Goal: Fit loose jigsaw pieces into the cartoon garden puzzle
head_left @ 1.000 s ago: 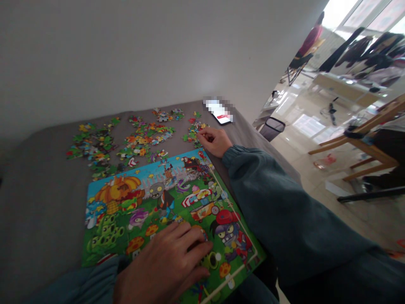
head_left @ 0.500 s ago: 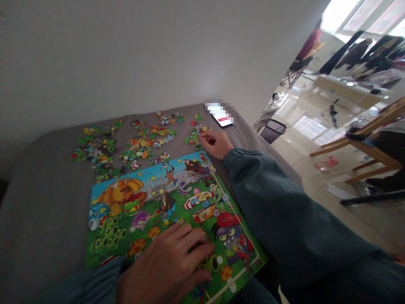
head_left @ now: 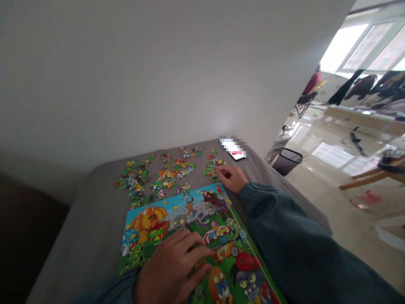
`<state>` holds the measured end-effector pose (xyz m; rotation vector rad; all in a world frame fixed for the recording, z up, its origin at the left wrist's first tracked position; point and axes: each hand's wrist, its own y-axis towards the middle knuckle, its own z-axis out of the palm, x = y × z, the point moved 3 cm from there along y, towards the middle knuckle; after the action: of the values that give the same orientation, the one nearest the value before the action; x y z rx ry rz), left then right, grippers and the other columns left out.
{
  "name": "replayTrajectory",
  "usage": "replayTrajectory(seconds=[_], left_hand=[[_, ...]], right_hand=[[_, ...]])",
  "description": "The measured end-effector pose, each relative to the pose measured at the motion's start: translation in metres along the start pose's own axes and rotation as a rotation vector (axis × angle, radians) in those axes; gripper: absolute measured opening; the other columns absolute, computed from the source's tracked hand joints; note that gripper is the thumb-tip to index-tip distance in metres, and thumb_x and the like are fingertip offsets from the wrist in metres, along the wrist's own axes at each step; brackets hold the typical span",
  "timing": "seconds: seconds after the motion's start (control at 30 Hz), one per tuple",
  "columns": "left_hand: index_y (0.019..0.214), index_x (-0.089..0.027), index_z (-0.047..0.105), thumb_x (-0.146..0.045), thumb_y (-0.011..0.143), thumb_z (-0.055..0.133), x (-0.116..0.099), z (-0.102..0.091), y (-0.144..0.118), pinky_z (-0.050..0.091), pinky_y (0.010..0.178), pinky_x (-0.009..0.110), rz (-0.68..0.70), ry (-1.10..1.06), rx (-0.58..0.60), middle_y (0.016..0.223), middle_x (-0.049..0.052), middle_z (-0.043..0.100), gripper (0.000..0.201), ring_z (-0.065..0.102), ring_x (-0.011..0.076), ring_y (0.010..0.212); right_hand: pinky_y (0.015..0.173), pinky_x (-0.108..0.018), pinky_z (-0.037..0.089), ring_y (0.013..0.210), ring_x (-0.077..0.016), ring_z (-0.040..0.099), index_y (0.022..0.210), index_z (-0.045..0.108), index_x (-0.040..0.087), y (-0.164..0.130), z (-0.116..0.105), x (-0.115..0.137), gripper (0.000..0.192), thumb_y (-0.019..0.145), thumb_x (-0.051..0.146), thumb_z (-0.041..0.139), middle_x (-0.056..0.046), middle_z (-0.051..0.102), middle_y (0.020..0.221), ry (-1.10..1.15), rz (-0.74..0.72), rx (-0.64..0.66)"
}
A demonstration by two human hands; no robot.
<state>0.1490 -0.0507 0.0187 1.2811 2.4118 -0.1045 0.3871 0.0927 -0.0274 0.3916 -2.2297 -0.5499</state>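
The left hand (head_left: 172, 270) lies flat, fingers spread, on the glossy cardboard puzzle (head_left: 193, 236) at the grey table's (head_left: 95, 219) near edge. The right hand (head_left: 232, 177), fingers curled, pinches among loose knobbed pieces (head_left: 213, 165) near the far right corner.

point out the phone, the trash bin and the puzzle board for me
phone (head_left: 236, 151), head view, on its lit screen.
trash bin (head_left: 287, 161), head view, on its dark side wall.
puzzle board (head_left: 172, 207), head view, on its blue sky strip.

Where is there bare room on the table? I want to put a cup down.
The grey table is bare left of the puzzle board, and along its right edge beside the sleeve. The far strip is crowded: loose pieces, the phone and the right hand.
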Motion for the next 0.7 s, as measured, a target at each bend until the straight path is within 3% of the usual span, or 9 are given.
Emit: replayTrajectory(seconds=[0.13, 0.23, 0.33, 0.47, 0.7], left_hand=[[0.097, -0.029, 0.064, -0.036, 0.079, 0.069, 0.003, 0.017, -0.003, 0.049, 0.072, 0.028, 0.056, 0.092, 0.019, 0.096, -0.002, 0.067, 0.020, 0.060, 0.0182, 0.087], [0.093, -0.029, 0.064, -0.031, 0.082, 0.067, 0.004, 0.036, -0.006, 0.047, 0.069, 0.027, 0.121, 0.149, 0.054, 0.093, -0.003, 0.068, 0.011, 0.060, 0.0160, 0.082], [0.090, -0.028, 0.065, -0.033, 0.082, 0.066, 0.004, 0.036, -0.005, 0.046, 0.070, 0.028, 0.112, 0.133, 0.058, 0.094, -0.002, 0.067, 0.009, 0.059, 0.0167, 0.082], [0.093, -0.027, 0.065, -0.033, 0.081, 0.065, 0.024, 0.001, 0.001, 0.046, 0.079, 0.032, -0.060, 0.048, -0.006, 0.098, -0.001, 0.066, 0.013, 0.058, 0.0193, 0.092], [0.103, -0.024, 0.067, -0.035, 0.090, 0.044, 0.134, -0.073, 0.012, 0.041, 0.094, 0.039, -0.352, 0.143, -0.247, 0.107, 0.005, 0.064, 0.029, 0.056, 0.0225, 0.102]], right_hand=[[0.049, -0.023, 0.034, 0.045, -0.0094, 0.043, 0.080, 0.067, 0.016, -0.001, 0.004, -0.002, 0.024, 0.085, 0.032, 0.051, 0.002, 0.050, 0.051, -0.022, 0.024, 0.018], [0.048, -0.023, 0.034, 0.045, -0.0100, 0.044, 0.080, 0.067, 0.016, -0.002, 0.006, -0.003, 0.024, 0.085, 0.033, 0.051, 0.002, 0.051, 0.051, -0.027, 0.036, 0.026], [0.050, -0.023, 0.036, 0.047, -0.0108, 0.047, 0.081, 0.067, 0.017, -0.002, 0.007, -0.005, 0.024, 0.086, 0.035, 0.051, 0.001, 0.054, 0.053, -0.038, 0.041, 0.021], [0.052, -0.023, 0.038, 0.052, -0.0117, 0.051, 0.084, 0.067, 0.017, -0.001, 0.010, -0.007, 0.026, 0.087, 0.036, 0.050, 0.000, 0.058, 0.059, -0.050, 0.048, 0.025], [0.052, -0.024, 0.039, 0.054, -0.0133, 0.052, 0.090, 0.067, 0.018, 0.000, 0.013, -0.008, 0.025, 0.087, 0.034, 0.048, -0.002, 0.061, 0.064, -0.021, 0.038, 0.026]])
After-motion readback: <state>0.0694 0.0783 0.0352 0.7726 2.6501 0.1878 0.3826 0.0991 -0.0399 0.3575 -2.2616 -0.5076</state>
